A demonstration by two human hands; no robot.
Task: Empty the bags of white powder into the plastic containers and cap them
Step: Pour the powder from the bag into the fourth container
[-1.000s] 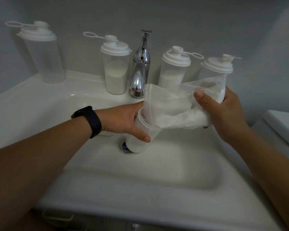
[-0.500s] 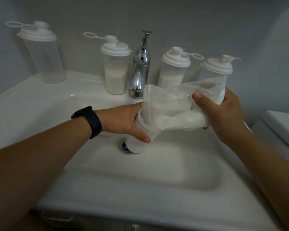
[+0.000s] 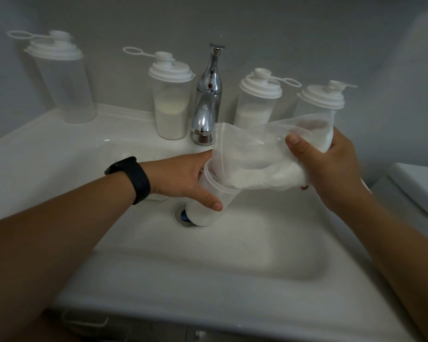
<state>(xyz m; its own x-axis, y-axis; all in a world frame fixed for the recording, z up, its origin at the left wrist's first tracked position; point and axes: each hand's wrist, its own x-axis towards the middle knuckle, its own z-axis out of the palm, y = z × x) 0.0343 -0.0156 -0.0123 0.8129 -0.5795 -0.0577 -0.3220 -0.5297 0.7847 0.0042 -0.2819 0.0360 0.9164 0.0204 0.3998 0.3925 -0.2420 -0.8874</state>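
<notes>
Powder bag (image 3: 265, 156), thin crinkled clear plastic, is grasped at its bunched rear end by the right hand (image 3: 331, 169), thumb on top, fingers curled underneath; white powder is heaped in the lower fold. Bag mouth is tucked into the rim of an open container (image 3: 209, 201), a translucent tapered plastic cup, tilted toward the bag. Left hand (image 3: 183, 176) wraps around this container just below the rim, thumb across the front; black band on the wrist (image 3: 131, 178). Container base sits low in the sink basin (image 3: 232, 255), glossy white, right over the round drain. White powder fills the container's bottom. Behind, on the sink ledge: chrome faucet (image 3: 208, 99), curved and shiny, flanked by four capped containers with white ribbed lids and loop tabs. Far-left one (image 3: 62, 80) looks empty; the others hold powder.
</notes>
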